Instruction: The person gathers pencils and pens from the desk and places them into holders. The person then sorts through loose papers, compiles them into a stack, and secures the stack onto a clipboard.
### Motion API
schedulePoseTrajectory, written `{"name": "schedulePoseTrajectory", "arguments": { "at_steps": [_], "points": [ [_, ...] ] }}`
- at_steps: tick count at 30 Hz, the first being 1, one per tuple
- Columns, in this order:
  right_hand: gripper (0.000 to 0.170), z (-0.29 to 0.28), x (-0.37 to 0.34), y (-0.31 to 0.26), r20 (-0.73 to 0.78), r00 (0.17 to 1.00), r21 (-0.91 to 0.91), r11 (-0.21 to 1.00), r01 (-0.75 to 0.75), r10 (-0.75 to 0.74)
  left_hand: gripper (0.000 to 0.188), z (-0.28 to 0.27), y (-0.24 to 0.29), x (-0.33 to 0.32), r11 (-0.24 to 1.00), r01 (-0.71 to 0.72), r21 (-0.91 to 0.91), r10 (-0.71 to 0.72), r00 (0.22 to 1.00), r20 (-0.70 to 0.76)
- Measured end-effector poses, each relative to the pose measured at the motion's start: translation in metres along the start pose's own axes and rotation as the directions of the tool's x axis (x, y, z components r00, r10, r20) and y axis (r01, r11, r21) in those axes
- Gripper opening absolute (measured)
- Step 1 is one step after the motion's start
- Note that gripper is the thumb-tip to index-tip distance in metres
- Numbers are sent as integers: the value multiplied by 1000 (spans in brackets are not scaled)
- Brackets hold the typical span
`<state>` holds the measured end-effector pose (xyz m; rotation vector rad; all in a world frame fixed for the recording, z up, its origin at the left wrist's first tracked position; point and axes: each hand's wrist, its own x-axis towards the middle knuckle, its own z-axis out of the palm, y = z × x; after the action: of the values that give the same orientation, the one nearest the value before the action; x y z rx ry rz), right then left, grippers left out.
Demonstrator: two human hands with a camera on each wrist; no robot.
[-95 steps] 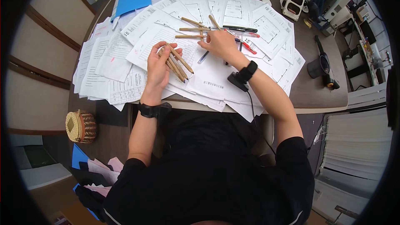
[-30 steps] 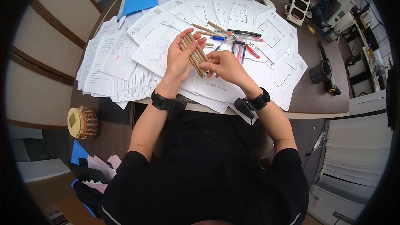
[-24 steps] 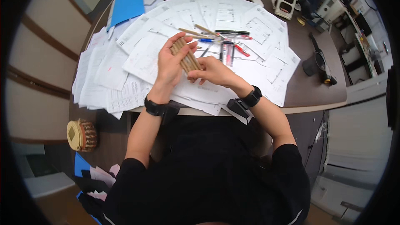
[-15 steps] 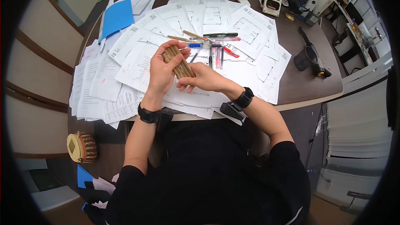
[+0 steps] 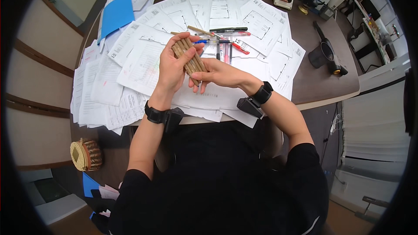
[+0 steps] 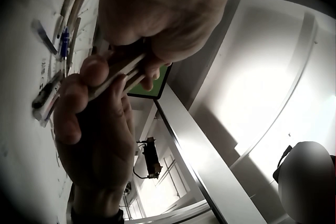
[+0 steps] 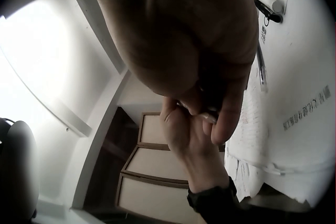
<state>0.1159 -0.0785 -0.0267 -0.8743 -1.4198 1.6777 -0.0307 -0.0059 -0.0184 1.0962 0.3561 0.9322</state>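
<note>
Above the brown desk: one bundle of wooden pencils, held between your two hands. Your left hand, clasped round the upper part. Your right hand, gripping the lower ends, thumb on top. Just beyond, on printed sheets: pens, blue, red and black, loosely crossed. Farther left: one blue folder.
</note>
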Motion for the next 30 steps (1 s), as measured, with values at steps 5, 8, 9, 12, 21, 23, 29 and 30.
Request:
{"name": "schedulePoseTrajectory", "arguments": {
  "at_steps": [5, 8, 9, 12, 21, 23, 29, 30],
  "points": [
    [24, -49, -22, -15, -191, 981, -5, 1000, 3, -4, 73, -5, 1, 13, 996, -93, -1, 92, 994, 66],
    [26, -130, -54, -25, -408, 910, -10, 997, 74, -72, 75, -22, 11, 8, 998, -32, -60, 37, 996, 79],
    [28, -155, -65, -39, -566, 819, -59, 995, 79, -99, 76, -31, 14, 4, 1000, -13, -5, 13, 997, 82],
    [28, -252, -106, -62, -803, 586, -89, 994, 63, -109, 78, -57, 26, -11, 995, 72, 63, -75, 996, 47],
    [25, -438, -137, -94, -839, 499, 147, 973, -180, 219, 62, -66, 20, -18, 991, 46, -128, -73, 974, -212],
    [21, -441, -123, -102, -861, 459, 178, 975, -133, 220, 53, -59, 16, -7, 995, 27, -94, -35, 995, -88],
    [21, -469, -109, -101, -816, 514, 212, 964, -157, 264, 48, -49, 5, 8, 996, 23, -89, -31, 995, -100],
    [22, -470, -108, -99, -811, 523, 211, 965, -159, 263, 48, -49, 3, 8, 996, 23, -87, -32, 994, -104]
  ]
}}
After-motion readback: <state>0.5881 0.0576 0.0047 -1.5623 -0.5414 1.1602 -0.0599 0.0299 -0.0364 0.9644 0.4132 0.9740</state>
